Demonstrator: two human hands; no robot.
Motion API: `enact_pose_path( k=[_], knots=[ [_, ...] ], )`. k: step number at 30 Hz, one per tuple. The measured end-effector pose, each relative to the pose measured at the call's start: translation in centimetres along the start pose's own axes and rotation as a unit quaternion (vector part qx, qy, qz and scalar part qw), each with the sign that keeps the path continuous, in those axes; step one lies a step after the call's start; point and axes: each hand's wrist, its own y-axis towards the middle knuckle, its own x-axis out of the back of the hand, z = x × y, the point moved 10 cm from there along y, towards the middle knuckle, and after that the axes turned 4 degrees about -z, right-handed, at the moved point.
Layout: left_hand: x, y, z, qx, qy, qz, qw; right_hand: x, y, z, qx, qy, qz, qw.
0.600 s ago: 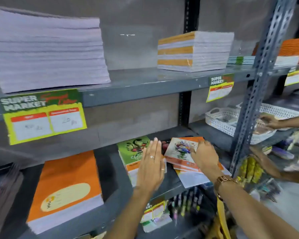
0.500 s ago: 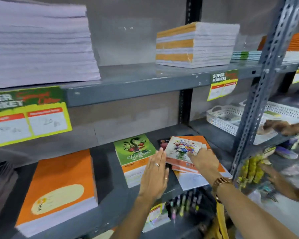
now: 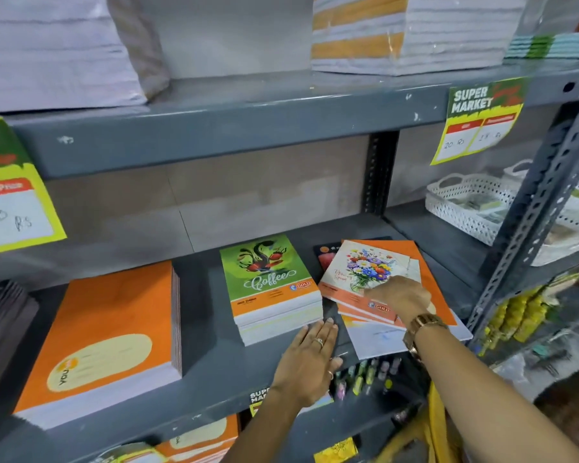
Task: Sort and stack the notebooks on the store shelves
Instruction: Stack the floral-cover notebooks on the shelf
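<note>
left hand (image 3: 310,357): flat and open, palm down on the grey middle shelf (image 3: 214,372), fingertips touching the front corner of the Coffee stack; rings on two fingers.
right hand (image 3: 398,295): rests on the flower-cover notebook (image 3: 365,265), fingers curled over its near edge; whether it actually grips, cannot tell. Wristwatch (image 3: 422,329) on the wrist.
Coffee stack (image 3: 268,289): green-cover notebooks, neat pile, middle shelf, centre.
flower pile: flower-cover notebook tops a loose, skewed pile just right of the Coffee stack; orange covers (image 3: 428,285) and a white sheet (image 3: 378,340) fan out below it, overhanging the shelf front.
orange stack (image 3: 111,332): large, tidy, left on the same shelf, apart from the Coffee stack.
white basket (image 3: 462,208): farther right on the shelf, behind the upright post.
upper shelf (image 3: 248,118): white paper pile (image 3: 54,48) left, orange-striped notebook stack (image 3: 398,31) right.
price tags (image 3: 478,118): yellow-green, hung off the upper shelf edge.
</note>
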Motion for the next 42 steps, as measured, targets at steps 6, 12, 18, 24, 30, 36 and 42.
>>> enact_pose_path(
  k=[6, 12, 18, 24, 30, 36, 42],
  knots=[
    [0.1, -0.8, 0.1, -0.002, -0.006, 0.008, 1.0, -0.5, 0.2, -0.4, -0.007, 0.178, 0.037, 0.983],
    [0.4, -3.1, 1.7, -0.004, -0.019, 0.026, 0.999, 5.3, -0.2, 0.6, -0.027, 0.397, -0.064, 0.915],
    [1.0, -5.8, 4.2, 0.019, -0.031, 0.024, 0.999, 9.3, -2.9, 3.0, -0.006, 0.444, -0.142, 0.885],
    [1.3, -7.7, 5.8, 0.04, -0.033, 0.017, 0.998, 5.3, -4.9, 9.5, 0.063, 0.481, -0.006, 0.874],
    [1.3, -8.5, 6.2, 0.049, -0.025, 0.016, 0.998, -0.7, -6.3, 12.1, 0.087, 0.398, 0.028, 0.913],
    [1.4, -8.6, 6.1, 0.055, -0.029, 0.025, 0.998, 1.2, -7.8, 12.4, 0.135, 0.236, -0.126, 0.954],
    [1.1, -7.4, 5.4, 0.056, -0.034, 0.024, 0.998, 3.3, -5.9, 7.7, 0.065, 0.19, -0.161, 0.966]
  ],
)
